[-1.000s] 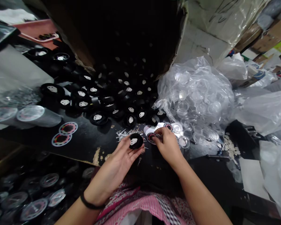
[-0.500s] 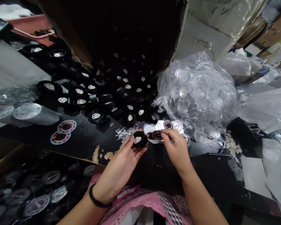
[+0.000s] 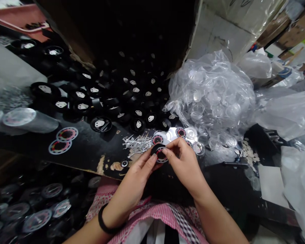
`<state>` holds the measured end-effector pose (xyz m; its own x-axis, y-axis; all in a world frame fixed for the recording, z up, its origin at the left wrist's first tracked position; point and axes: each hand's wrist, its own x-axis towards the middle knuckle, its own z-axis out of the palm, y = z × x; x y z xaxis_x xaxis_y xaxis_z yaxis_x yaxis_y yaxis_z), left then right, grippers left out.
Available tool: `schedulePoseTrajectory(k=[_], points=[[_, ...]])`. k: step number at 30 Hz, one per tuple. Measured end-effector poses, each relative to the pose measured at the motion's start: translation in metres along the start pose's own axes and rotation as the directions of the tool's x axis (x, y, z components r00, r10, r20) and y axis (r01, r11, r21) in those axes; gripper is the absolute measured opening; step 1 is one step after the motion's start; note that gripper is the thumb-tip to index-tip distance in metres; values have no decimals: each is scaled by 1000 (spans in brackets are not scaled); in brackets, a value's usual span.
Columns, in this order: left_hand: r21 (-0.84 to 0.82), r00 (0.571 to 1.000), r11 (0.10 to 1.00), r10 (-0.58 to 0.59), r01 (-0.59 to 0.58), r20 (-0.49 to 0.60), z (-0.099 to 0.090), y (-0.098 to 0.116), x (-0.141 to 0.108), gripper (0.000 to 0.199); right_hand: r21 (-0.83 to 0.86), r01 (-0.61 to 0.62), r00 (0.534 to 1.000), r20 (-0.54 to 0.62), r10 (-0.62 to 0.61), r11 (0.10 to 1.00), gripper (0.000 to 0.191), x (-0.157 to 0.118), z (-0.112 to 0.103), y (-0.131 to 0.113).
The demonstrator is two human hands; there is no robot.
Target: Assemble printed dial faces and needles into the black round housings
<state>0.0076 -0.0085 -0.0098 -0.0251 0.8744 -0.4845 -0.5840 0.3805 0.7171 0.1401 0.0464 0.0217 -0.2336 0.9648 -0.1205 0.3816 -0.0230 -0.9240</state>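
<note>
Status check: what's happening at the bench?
Both hands on black cup and printed dial. Loose pins close by. Nothing visibly blocking.

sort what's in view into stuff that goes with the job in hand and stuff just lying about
Likely part of the job:
black round cup and red-and-black printed disc, both in hand
black round housings with pale plates
thin whitish pins
clear round plastic lids

Apparently just lying about:
white rectangular sheet
dark pen-like tool

Round black housing [image 3: 155,148], partly hidden; over its face, dark dial disc [image 3: 162,155], pale rim, red markings.
</note>
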Motion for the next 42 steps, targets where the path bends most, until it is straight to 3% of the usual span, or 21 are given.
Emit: schedulePoseTrajectory(k=[3,8,15,18,20,22,25,27,29,31,33,36,38,40,42], points=[[-11,999,1000,20,-19,31,-3,-3,2,41,102,-45,999,11,44,994,10,1,-3,4],[59,998,997,39,-42,54,-7,-6,3,41,-8,-62,996,63,63,998,14,2,-7,3],[318,995,943,98,-99,19,-19,-15,-9,33,-11,-167,976,137,167,986,13,-21,-3,10],[384,997,920,74,-73,12,-37,-21,-17,33,-86,-95,964,241,113,992,12,-30,-5,10],[307,998,952,24,-6,-53,-48,-22,-19,37,-182,20,949,314,39,983,15,-27,-5,8],[184,991,982,-10,34,-132,-55,-20,-17,40,-389,155,946,323,-23,908,13,-16,0,7],[64,980,998,9,4,-201,-57,-14,-15,37,-714,295,945,316,-85,635,17,4,15,7],[18,974,999,31,-28,-225,-55,-9,-14,35,-795,358,930,350,-111,491,19,14,25,9],[-24,966,999,23,-31,-257,-52,-6,-14,36,-809,398,916,380,-132,433,19,19,32,10],[-87,961,996,-16,-8,-276,-49,-2,-15,34,-794,386,919,372,-128,470,17,19,32,9],[-189,962,982,-73,22,-265,-45,1,-14,29,-730,320,939,327,-104,604,13,17,28,7],[-347,972,927,-195,140,-130,-32,4,-11,20,-573,193,968,243,-60,796,9,10,21,5],[-386,972,902,-230,194,-48,-23,3,-9,18,-515,155,979,196,-60,843,7,5,17,6],[-357,985,924,-164,134,-53,-17,-1,-7,20,-513,174,980,170,-99,841,5,1,14,7],[-239,995,971,-26,2,-98,-17,-6,-6,24,-546,231,972,169,-165,805,3,-3,11,9]])
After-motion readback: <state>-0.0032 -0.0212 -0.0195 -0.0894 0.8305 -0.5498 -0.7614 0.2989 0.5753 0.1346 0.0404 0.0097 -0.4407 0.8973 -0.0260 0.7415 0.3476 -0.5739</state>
